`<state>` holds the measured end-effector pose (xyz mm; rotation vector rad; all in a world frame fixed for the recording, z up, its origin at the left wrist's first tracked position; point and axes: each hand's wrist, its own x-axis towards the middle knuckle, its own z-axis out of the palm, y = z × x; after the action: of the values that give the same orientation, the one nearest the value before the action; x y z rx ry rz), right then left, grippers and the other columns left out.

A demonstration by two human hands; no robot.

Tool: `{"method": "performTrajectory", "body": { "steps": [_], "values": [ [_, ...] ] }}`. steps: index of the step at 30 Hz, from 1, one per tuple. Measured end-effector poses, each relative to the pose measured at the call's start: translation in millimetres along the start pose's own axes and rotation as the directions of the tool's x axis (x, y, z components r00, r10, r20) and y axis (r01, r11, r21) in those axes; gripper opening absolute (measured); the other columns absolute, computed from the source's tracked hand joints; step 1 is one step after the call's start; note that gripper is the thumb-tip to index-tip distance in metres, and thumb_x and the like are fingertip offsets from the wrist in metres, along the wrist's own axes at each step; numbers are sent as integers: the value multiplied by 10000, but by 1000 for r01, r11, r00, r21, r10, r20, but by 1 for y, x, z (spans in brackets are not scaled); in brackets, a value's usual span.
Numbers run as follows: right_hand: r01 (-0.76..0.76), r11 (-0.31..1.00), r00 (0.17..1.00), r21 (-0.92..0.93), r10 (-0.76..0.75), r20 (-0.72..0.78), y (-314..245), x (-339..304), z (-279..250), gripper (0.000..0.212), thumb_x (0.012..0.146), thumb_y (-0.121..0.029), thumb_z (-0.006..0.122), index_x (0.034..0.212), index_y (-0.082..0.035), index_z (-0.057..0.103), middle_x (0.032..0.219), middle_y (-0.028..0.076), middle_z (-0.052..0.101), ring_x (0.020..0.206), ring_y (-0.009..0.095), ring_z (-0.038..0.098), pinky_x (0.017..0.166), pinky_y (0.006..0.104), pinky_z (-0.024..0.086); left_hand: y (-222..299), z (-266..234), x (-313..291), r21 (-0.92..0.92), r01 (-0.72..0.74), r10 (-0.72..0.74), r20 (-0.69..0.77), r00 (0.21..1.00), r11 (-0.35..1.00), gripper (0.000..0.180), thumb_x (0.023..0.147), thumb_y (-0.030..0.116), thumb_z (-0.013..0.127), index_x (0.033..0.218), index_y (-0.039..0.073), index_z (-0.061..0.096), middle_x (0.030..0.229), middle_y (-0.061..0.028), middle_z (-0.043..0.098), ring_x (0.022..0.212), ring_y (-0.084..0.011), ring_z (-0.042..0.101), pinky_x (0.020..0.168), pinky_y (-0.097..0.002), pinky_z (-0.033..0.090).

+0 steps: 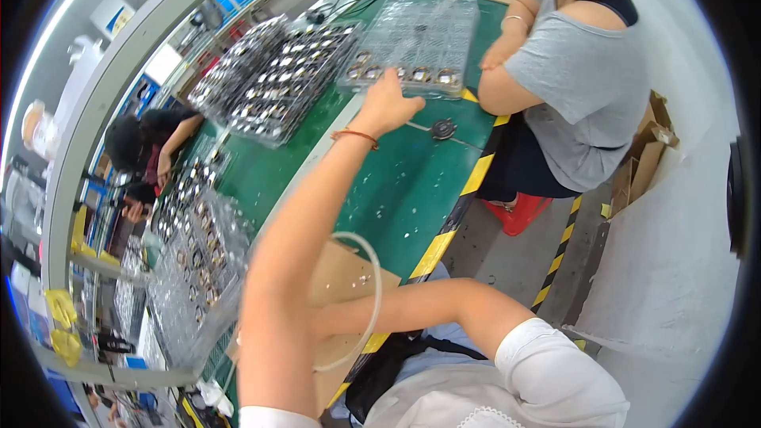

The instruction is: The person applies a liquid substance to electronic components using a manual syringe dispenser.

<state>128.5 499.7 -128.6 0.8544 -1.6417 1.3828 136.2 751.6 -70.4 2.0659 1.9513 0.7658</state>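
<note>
My left arm stretches far forward, and my left hand [386,103] is at the near edge of a clear plastic tray [420,28]. Its index finger points into the tray and the thumb stands apart; nothing shows between them. Around the fingertips sits a row of small round metallic parts [421,74]. To the right of the hand, a dark round part [443,129] with thin strips at its sides lies on the green table [388,182]. My right forearm [396,307] crosses leftward behind my left arm, which hides the right hand.
Further trays of round parts [273,87] stand at the back left. A plastic-covered tray [194,269] lies nearer, at left. A pale tube [372,269] curves over cardboard [341,277]. A co-worker [567,71] sits at right; another person [147,143] works at left.
</note>
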Motion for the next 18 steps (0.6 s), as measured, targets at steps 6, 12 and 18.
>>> {"method": "performTrajectory", "body": {
  "steps": [6, 12, 18],
  "values": [
    [-564, 680, 800, 469, 591, 105, 26, -10, 18, 382, 740, -56, 592, 1114, -86, 518, 1067, 86, 581, 1043, 179, 527, 888, 310, 410, 41, -172, -182, 378, -351, 399, -54, 916, 857, 461, 754, 140, 615, 1170, 9, 466, 1136, -159, 526, 1102, -345, 475, 952, -395, 350],
    [-712, 430, 425, 555, 893, -147, 25, 3, 15, 357, 769, -101, 687, 1026, -57, 444, 927, 55, 591, 717, 109, 561, 596, 254, 493, 16, -241, -440, 534, 587, -278, -549, 788, 609, 467, 720, 34, 616, 1167, 20, 486, 1226, -141, 486, 1183, -351, 405, 989, -419, 311],
    [-686, 463, 470, 562, 871, -144, 41, -7, 23, 386, 774, -49, 656, 1072, -50, 410, 990, 164, 599, 585, 111, 553, 508, 259, 502, -22, -184, -660, 343, 920, -465, -794, 392, 190, 434, 764, 69, 622, 1172, 25, 479, 1292, -140, 419, 1219, -334, 358, 995, -400, 305]
  ]
}}
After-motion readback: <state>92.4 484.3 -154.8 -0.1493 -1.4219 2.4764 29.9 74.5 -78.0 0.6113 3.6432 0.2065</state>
